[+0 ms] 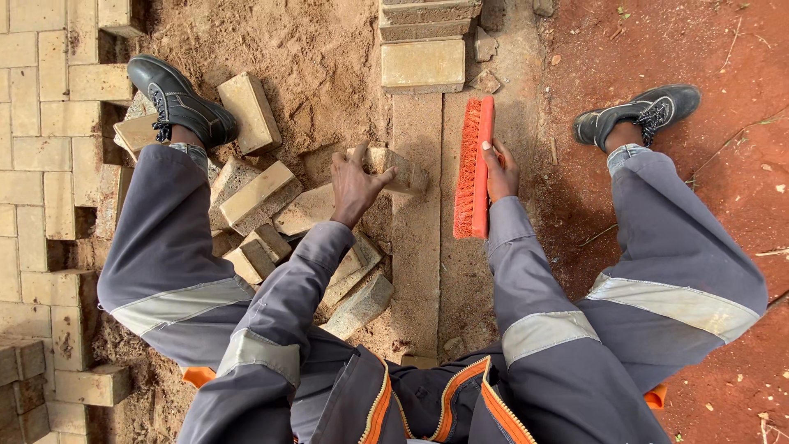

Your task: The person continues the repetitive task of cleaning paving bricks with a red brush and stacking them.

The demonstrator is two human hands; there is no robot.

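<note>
— What is the left hand [355, 182] doing?
— Its fingers are wrapped around a sandy paving brick [391, 168], gripping it at one end. The brick sits just above the sand, at the left edge of the concrete strip [416, 247] that runs down the middle.

— And the right hand [500, 171]?
— It is closed on the back of an orange scrub brush [474, 168], which stands on edge on the strip, bristles facing left.

— What lies around them?
— A heap of loose bricks [261, 197] lies just left of the left hand, on bare sand [320, 57]. More bricks are laid in a row [422, 49] at the top of the strip. Laid paving [41, 123] fills the far left; red soil [699, 49] lies on the right. The person squats in grey trousers, a black shoe [181, 100] on each side.
</note>
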